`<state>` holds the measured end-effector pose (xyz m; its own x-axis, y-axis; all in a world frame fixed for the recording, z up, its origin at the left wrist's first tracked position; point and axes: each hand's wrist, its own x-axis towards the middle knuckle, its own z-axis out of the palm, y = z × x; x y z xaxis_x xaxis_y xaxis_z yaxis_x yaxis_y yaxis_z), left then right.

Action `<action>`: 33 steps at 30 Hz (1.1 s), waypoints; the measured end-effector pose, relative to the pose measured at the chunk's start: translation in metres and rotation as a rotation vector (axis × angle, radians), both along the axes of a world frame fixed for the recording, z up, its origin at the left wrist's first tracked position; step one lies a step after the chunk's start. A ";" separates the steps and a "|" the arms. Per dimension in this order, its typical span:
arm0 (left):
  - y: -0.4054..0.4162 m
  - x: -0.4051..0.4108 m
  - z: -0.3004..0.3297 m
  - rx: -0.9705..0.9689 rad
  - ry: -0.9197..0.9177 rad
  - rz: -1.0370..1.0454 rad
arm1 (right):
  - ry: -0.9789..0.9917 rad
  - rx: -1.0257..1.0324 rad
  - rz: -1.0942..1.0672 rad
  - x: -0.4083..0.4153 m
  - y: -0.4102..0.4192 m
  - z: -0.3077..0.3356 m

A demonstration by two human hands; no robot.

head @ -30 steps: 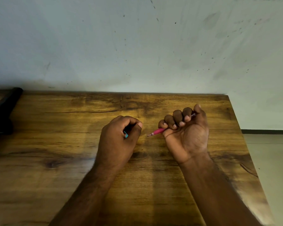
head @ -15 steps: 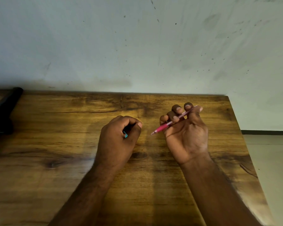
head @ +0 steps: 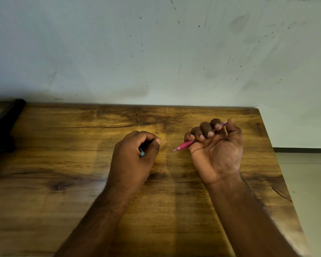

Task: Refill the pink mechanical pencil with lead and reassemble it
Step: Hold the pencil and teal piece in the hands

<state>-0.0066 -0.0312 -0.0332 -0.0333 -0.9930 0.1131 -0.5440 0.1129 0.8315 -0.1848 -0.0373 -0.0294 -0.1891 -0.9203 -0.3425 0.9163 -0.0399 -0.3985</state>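
My right hand is turned palm up over the wooden table, fingers curled round the pink mechanical pencil. The pencil's tip points left and down toward the table, and its rear end shows by my thumb. My left hand rests on the table to the left, fingers curled round a small teal object. Only a corner of that object shows between thumb and fingers. The two hands are apart.
A black object lies at the table's far left edge. A grey wall stands right behind the table. The table's right edge drops to a pale floor.
My right fingers loosened around the pencil half a second ago and have curled tight round it again. The pencil's tip stays pointing left. My left hand has not moved.
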 end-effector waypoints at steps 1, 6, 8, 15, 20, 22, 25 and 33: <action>0.000 0.000 0.000 0.002 0.001 0.001 | 0.006 0.000 0.000 0.000 0.000 0.000; -0.001 0.000 0.000 0.001 -0.001 -0.001 | 0.005 0.006 0.008 0.002 0.000 -0.001; 0.000 0.001 -0.001 0.002 -0.004 0.000 | 0.012 0.004 0.007 0.002 0.001 -0.001; -0.001 0.000 -0.001 -0.007 -0.006 0.000 | 0.025 0.009 0.019 0.002 0.002 -0.001; 0.000 -0.001 0.000 -0.003 -0.014 0.001 | 0.031 0.009 0.025 0.001 0.002 -0.002; 0.000 -0.001 -0.001 0.000 -0.015 -0.001 | 0.018 0.005 0.040 0.001 0.001 -0.003; -0.001 -0.001 -0.002 0.002 -0.010 0.003 | 0.008 -0.003 0.042 0.001 0.001 -0.003; 0.000 0.000 -0.003 0.003 -0.020 -0.006 | 0.028 0.016 0.028 0.001 0.001 -0.001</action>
<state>-0.0066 -0.0313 -0.0361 -0.0415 -0.9931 0.1098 -0.5594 0.1141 0.8210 -0.1835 -0.0364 -0.0304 -0.1728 -0.9197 -0.3525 0.9054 -0.0074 -0.4244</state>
